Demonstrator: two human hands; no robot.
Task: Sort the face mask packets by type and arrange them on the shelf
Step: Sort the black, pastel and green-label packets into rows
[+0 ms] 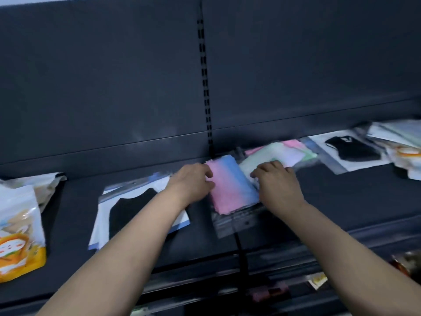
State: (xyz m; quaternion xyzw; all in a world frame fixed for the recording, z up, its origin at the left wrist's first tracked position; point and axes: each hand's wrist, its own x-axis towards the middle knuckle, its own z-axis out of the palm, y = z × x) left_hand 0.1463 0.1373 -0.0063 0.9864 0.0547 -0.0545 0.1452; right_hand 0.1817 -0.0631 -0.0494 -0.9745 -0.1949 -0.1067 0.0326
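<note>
Hands meet at the middle of the dark shelf (341,197). A pink and blue packet (230,185) lies flat there in a clear bag, a bit tilted. The left hand (193,181) is at nine o'clock of it. Its thumb and fingers are curled on that edge and pinch it. The right hand (278,183) is at three o'clock of it. Its fingers are bent down where the packet meets a pale green packet (280,151). It is too blurry to tell if this hand grips anything. The pale green packet sits at one o'clock, touching the pink and blue one, with a bit of pink showing behind it. A black mask packet (141,208) lies at nine o'clock, partly under the left arm. Another black mask bag (350,149) lies at two o'clock, near a messy pile (401,142) at the far end. An orange and white pouch (20,236) stands far off at nine o'clock. A slotted post (205,87) runs up the back wall at twelve o'clock.
</note>
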